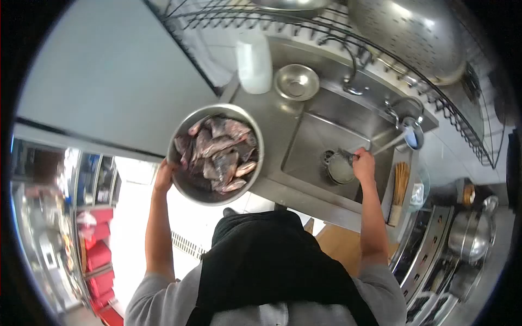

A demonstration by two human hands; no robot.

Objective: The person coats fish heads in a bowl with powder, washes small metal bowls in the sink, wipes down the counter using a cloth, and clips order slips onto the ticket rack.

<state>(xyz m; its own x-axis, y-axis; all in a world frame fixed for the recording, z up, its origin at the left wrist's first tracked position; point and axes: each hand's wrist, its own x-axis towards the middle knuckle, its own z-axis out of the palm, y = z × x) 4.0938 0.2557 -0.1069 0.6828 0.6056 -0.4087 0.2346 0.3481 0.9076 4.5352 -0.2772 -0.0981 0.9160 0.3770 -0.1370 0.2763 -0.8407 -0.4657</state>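
A large steel bowl (256,122) full of dark-skinned fish pieces (220,149) is held up at the counter's left end. My left hand (165,175) is closed on its left rim, fingers partly hidden. Over the sink (310,144), my right hand (364,164) is closed around the edge or handle of a small round, pale vessel (341,167). Whether that vessel is a cup or a strainer I cannot make out. Beside it, on the left, shows a dark ring, perhaps the drain.
Behind the sink stand a white plastic jug (254,62), a small steel bowl (297,82) and a faucet (353,87). Chopsticks (401,182) lie at the right edge. A wire rack (370,46) with a large colander (410,32) hangs above. A grey cabinet door (119,70) borders the left.
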